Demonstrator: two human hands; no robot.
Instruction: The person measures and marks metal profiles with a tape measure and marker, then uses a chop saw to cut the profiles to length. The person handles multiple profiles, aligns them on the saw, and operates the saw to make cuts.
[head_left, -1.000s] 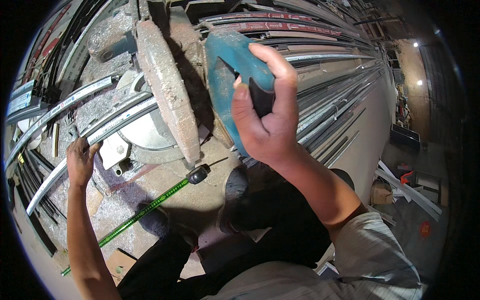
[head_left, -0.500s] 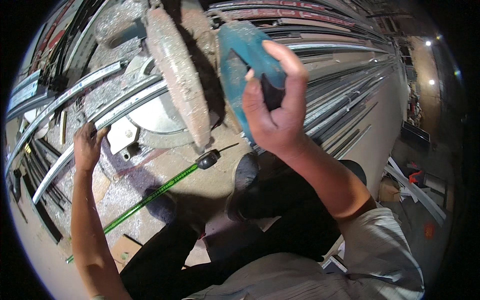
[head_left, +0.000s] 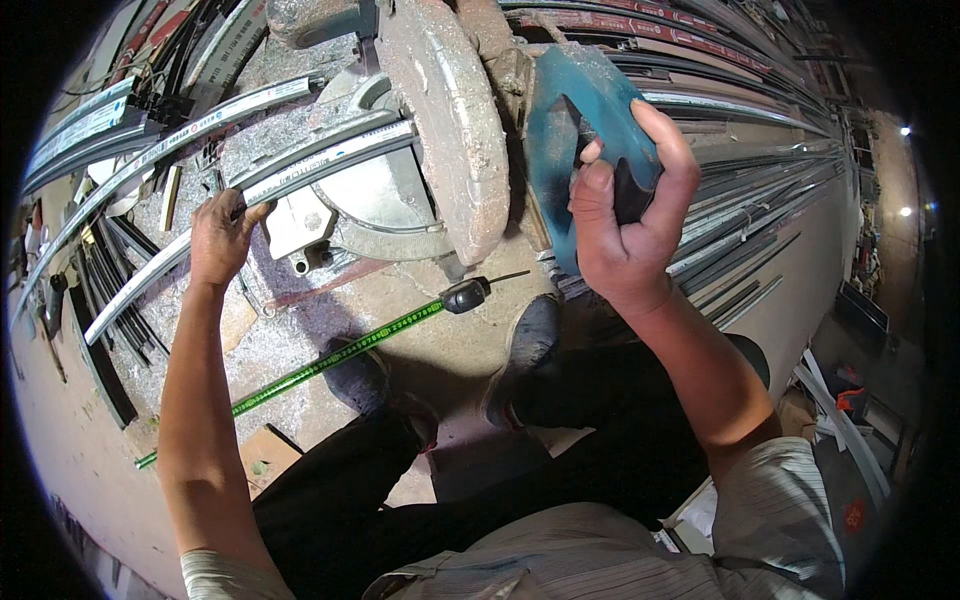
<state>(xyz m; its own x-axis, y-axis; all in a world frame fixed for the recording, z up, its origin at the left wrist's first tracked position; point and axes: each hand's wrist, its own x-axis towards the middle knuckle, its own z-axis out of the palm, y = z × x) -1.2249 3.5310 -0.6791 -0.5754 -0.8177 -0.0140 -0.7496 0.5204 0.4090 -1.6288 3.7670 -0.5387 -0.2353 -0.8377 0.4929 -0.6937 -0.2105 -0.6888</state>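
Observation:
A dusty mitre saw lies before me, its grey blade guard point(head_left: 450, 130) standing over a round metal saw table point(head_left: 392, 200). My left hand point(head_left: 220, 238) is closed round a long silver metal profile point(head_left: 335, 163), which lies across the table with its right end close beside the guard. On the right, my right hand point(head_left: 632, 225) grips the saw's teal handle point(head_left: 562, 90), fingers wrapped through its opening and thumb at the inner side. The blade is mostly hidden by the guard. Nearer my feet, a black tape measure point(head_left: 465, 295) lies with its green blade point(head_left: 345, 352) pulled out leftward.
Bundles of long metal profiles point(head_left: 740, 225) lie at the right. More profiles point(head_left: 85, 140) and dark strips point(head_left: 125, 280) are at the left. Metal shavings cover the floor point(head_left: 195, 345) around the saw. My shoes point(head_left: 535, 335) are close to the tape measure.
The view has shifted, so the saw, profile and tape measure appear farther right. Both hands keep their holds on the profile and the saw handle.

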